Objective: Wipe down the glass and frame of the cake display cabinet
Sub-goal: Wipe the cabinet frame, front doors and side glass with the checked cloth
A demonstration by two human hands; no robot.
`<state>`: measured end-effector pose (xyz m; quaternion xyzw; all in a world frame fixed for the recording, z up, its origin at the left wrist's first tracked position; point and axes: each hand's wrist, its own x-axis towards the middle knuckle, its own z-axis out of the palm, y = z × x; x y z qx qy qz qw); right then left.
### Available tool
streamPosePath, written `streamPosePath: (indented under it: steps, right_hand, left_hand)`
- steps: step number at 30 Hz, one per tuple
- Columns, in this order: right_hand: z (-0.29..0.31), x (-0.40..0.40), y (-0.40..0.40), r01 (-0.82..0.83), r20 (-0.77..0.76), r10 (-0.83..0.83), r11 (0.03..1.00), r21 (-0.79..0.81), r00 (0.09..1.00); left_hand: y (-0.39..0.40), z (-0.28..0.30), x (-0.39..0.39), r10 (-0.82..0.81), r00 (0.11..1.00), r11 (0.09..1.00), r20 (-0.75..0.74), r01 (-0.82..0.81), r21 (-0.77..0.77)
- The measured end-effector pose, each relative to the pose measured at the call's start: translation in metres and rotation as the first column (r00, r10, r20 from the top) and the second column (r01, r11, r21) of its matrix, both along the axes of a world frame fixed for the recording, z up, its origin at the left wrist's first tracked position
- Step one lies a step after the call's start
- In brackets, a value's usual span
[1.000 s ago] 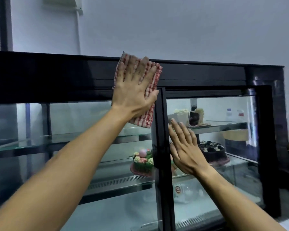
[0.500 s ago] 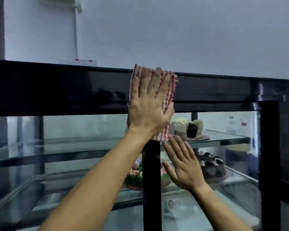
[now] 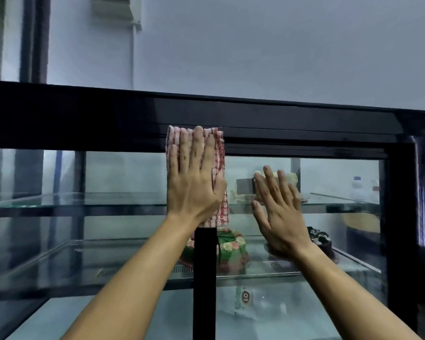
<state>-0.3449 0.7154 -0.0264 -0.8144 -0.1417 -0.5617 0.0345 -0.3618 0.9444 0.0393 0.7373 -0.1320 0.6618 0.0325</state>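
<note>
Our left hand (image 3: 194, 187) lies flat with straight fingers, pressing the red checked cloth (image 3: 220, 165) on the black middle post (image 3: 205, 278). Our right hand (image 3: 279, 212) rests flat and wide on the glass (image 3: 336, 173).

Your left hand (image 3: 194, 185) is flat on the red-checked cloth (image 3: 220, 165), fingers straight, pressing it against the black centre post (image 3: 204, 278) right where it meets the cabinet's top frame (image 3: 292, 119). Your right hand (image 3: 280, 212) is spread open on the right glass pane (image 3: 341, 177), just beside the cloth but not touching it. Behind the glass sits a green cake with pink and cream flowers (image 3: 231, 249), partly hidden by the post, a dark chocolate cake (image 3: 322, 239) near your right wrist, and cake slices (image 3: 292, 177) on the upper glass shelf (image 3: 84, 201).
</note>
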Motion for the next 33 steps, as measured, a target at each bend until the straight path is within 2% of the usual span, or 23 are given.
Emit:
streamPosePath:
  steps: [4, 7, 9, 11, 15, 20, 23, 25, 28, 33]
  right_hand:
    - [-0.003, 0.006, -0.006, -0.006, -0.088, 0.010, 0.999, 0.042, 0.996]
    - [-0.010, 0.009, -0.001, -0.028, -0.054, 0.033, 0.995, 0.101, 0.998]
    - [-0.011, 0.010, -0.001, -0.039, -0.036, 0.042, 0.994, 0.099, 0.998]
    - [-0.011, 0.010, -0.003, -0.045, -0.032, 0.048, 0.996, 0.083, 0.998]
    - [-0.010, 0.009, -0.003, -0.047, -0.062, 0.051, 0.997, 0.069, 0.997]
    - [-0.008, 0.007, -0.005, -0.072, -0.124, 0.082, 0.994, 0.084, 0.989]
    - [-0.007, 0.008, -0.007, -0.081, -0.141, 0.091, 0.994, 0.070, 0.986]
    - [-0.007, 0.009, -0.008, -0.083, -0.130, 0.092, 0.994, 0.072, 0.987]
    - [-0.007, 0.012, -0.005, -0.068, -0.100, 0.075, 0.995, 0.074, 0.992]
    - [-0.015, 0.013, -0.003, -0.057, -0.080, 0.065, 0.994, 0.094, 0.995]
  left_hand:
    - [-0.012, -0.076, -0.003, -0.018, 0.997, 0.999, -0.077, 0.015, -0.045]
    - [-0.016, -0.139, -0.005, 0.008, 0.986, 0.997, -0.168, -0.020, -0.070]
    - [-0.018, -0.147, -0.008, 0.029, 0.982, 0.995, -0.184, -0.047, -0.092]
    - [-0.018, -0.107, -0.011, 0.004, 0.984, 0.994, -0.175, -0.023, -0.105]
    - [-0.008, 0.021, -0.008, 0.029, 0.984, 0.995, -0.178, -0.045, -0.087]
    - [-0.003, 0.046, -0.001, 0.085, 0.992, 0.994, -0.098, -0.090, -0.056]
    - [0.000, 0.088, -0.003, 0.092, 0.993, 0.996, -0.075, -0.091, 0.014]
    - [0.000, 0.107, -0.004, 0.084, 0.993, 0.996, -0.086, -0.084, 0.007]
    - [-0.013, 0.081, -0.001, 0.066, 0.996, 0.995, -0.058, -0.070, -0.073]
    - [-0.021, -0.064, -0.008, 0.029, 0.994, 0.991, -0.107, -0.042, -0.127]
